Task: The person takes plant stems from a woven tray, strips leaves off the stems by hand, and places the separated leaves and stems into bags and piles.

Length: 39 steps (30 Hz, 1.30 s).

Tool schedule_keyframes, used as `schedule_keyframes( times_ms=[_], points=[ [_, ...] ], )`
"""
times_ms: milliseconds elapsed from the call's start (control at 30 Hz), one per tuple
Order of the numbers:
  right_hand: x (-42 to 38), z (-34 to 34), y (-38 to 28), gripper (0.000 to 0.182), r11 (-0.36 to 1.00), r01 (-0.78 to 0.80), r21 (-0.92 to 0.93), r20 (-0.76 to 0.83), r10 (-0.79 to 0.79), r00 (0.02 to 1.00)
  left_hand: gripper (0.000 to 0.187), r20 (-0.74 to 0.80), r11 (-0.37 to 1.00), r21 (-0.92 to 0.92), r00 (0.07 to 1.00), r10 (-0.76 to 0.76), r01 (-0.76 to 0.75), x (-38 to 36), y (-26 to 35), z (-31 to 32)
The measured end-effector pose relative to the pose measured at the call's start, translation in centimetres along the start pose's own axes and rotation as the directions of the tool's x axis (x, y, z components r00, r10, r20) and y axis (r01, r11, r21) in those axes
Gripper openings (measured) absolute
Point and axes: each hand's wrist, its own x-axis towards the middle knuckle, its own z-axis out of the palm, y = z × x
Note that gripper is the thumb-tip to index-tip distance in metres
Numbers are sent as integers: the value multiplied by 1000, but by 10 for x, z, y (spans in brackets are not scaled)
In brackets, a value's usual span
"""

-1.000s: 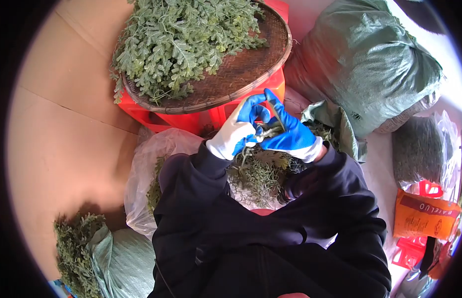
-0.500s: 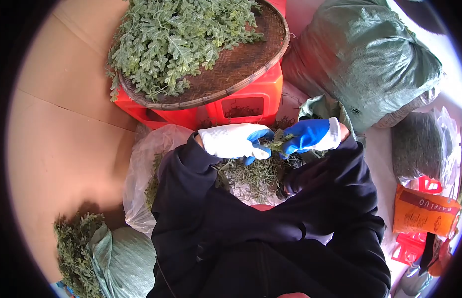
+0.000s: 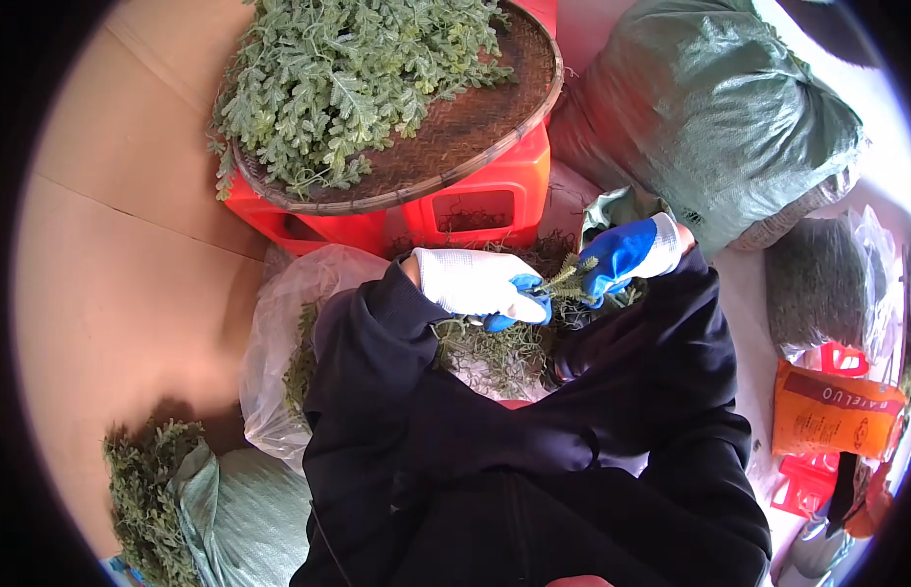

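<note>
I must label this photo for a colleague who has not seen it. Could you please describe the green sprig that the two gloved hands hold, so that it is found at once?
Start at the round woven tray heaped with leaves on the red stool. Just below, the left hand and right hand meet. The sprig is pinched between their blue fingertips, a single feathery piece raised above the loose cuttings.

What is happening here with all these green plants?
A person in blue-and-white gloves holds a small green sprig between the left hand and the right hand, above a heap of sprigs in the lap. In front, a woven tray on red stools carries more leafy sprigs. Green sacks stand around.
</note>
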Motion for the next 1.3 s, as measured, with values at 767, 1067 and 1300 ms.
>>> schedule_keyframes(
  times_ms=[767,1067,1300],
  points=[
    [-115,-39,137,69,300,-932,204,-615,780,117,43,-566,709,-392,761,316,-586,-5,-27,-17],
    [-115,-54,143,67,160,-983,94,-838,546,9,39,-631,597,-469,720,290,-651,4,-33,-18],
    [-104,-50,138,60,106,-994,8,-824,564,54,36,-607,613,-459,731,313,-644,2,-37,-19]
  ],
)
